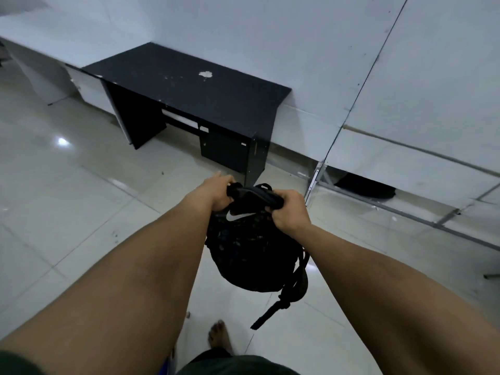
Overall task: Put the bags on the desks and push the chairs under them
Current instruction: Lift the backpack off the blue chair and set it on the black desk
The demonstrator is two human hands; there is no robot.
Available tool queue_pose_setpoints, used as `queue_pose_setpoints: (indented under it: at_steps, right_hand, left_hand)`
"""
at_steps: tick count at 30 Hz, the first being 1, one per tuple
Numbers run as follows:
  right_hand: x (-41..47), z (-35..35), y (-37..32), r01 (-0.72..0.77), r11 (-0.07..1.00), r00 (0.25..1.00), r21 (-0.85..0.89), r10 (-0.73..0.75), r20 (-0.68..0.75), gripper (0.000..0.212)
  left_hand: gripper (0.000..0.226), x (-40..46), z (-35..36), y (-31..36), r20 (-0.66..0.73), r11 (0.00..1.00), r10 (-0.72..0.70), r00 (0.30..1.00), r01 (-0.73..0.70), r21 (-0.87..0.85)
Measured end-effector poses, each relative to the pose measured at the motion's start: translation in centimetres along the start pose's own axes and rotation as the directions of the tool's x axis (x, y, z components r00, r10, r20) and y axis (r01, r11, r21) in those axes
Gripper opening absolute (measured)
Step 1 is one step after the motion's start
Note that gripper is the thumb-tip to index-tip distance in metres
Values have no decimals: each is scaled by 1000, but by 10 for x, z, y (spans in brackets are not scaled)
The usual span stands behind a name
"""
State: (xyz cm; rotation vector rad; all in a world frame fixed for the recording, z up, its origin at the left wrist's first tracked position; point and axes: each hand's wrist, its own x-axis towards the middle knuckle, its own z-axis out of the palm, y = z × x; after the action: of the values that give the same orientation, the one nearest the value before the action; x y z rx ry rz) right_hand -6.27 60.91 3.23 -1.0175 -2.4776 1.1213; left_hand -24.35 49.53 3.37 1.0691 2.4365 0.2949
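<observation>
A black backpack (253,250) with a white logo hangs in the air in front of me, its straps dangling to the lower right. My left hand (220,192) grips the top of it on the left and my right hand (290,212) grips the top on the right. A black desk (189,87) stands against the white wall ahead and a little to the left, with pale scuff marks on its top and a small cabinet under its right end. No chair is in view.
Glossy pale floor tiles (67,185) stretch to the left and front. A white partition wall (419,90) runs along the right, with metal framing and a dark gap (365,188) at its base. My bare foot (219,336) is below the backpack.
</observation>
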Motion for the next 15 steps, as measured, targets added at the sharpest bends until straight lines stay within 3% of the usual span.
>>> queue_pose_setpoints:
  at_steps: [2,5,10,15]
  right_hand:
    - [25,-5,-3,2,1000,1000,13,-2,-6,24]
    - [60,-14,-5,-24,999,999,33,26,-38,30]
    - [127,-40,-12,-55,994,992,96,65,-108,38]
    - [209,-72,-22,-44,997,989,62,52,-136,28]
  left_hand:
    - [19,21,-8,-1,-13,998,52,999,-52,-44]
    - [12,40,-14,4,-155,988,95,983,-112,-105]
    - [18,80,-30,32,-446,969,54,894,-155,-192]
    - [22,143,-62,60,-564,977,-4,826,-116,-177]
